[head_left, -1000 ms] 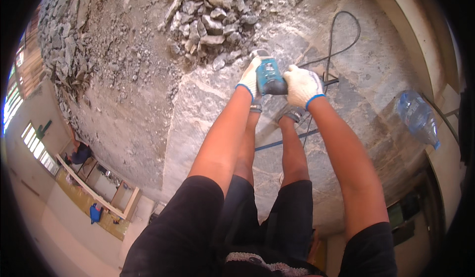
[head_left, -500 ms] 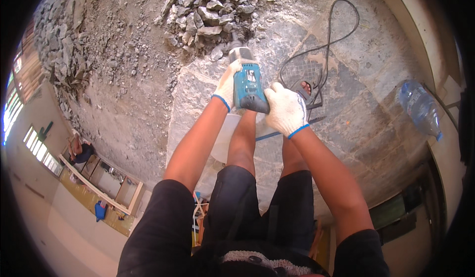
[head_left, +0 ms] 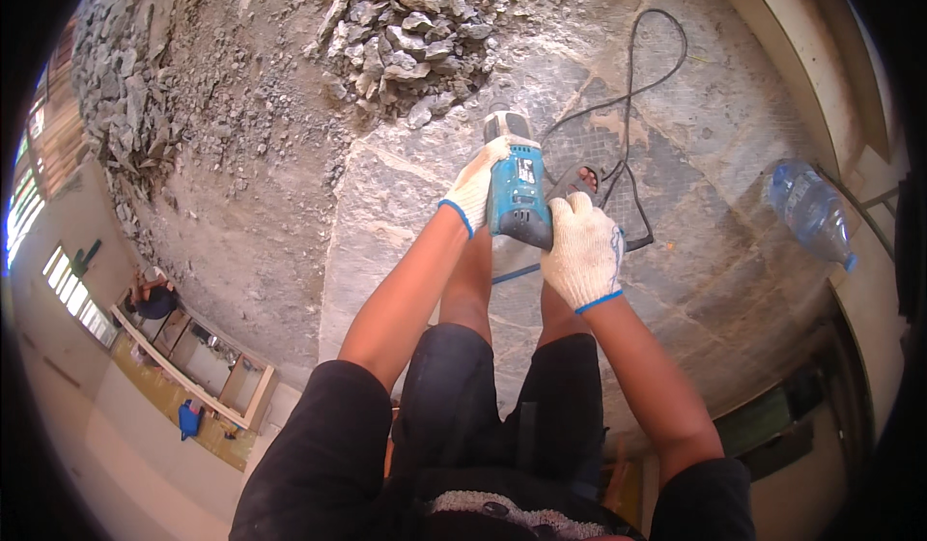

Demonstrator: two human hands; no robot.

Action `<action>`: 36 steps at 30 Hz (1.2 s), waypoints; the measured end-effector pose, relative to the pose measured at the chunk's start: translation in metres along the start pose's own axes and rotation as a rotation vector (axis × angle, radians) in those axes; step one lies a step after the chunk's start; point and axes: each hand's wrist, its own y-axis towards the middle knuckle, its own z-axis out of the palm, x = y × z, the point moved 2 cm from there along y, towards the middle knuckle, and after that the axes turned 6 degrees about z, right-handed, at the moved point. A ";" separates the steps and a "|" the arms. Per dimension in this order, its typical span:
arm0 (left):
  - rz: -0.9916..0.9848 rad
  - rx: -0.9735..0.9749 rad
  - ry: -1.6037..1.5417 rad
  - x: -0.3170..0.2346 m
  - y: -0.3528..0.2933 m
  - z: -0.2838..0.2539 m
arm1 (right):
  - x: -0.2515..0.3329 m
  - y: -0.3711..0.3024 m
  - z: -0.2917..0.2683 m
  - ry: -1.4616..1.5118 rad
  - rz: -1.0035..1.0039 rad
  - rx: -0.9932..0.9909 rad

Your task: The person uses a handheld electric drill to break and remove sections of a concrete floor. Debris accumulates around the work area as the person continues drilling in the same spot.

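Observation:
A teal and black demolition hammer points away from me above the cracked grey floor slab. My left hand, in a white knit glove with a blue cuff, closes around the left side of its body near the front. At the rear, my gloved right hand is wrapped round the handle. The tool's front end lies just right of a heap of broken grey rubble; the tip is hard to make out against the floor.
A black power cable loops over the slab on the right, beside my sandalled foot. A large clear plastic bottle lies by the right wall. More rubble covers the left side. Another person is far left, near a wooden frame.
Both hands have moved the demolition hammer to the right and slightly nearer to me, away from the rubble heap. The cable's lower part has shifted with it.

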 end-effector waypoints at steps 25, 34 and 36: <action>0.055 -0.097 -0.165 0.027 0.088 0.075 | -0.076 0.110 -0.068 -0.426 -0.272 0.095; 0.073 -0.031 -0.082 0.005 0.097 0.076 | -0.071 0.129 -0.068 -0.398 -0.278 0.070; 0.079 -0.043 -0.089 0.008 0.099 0.079 | -0.077 0.130 -0.068 -0.387 -0.274 0.081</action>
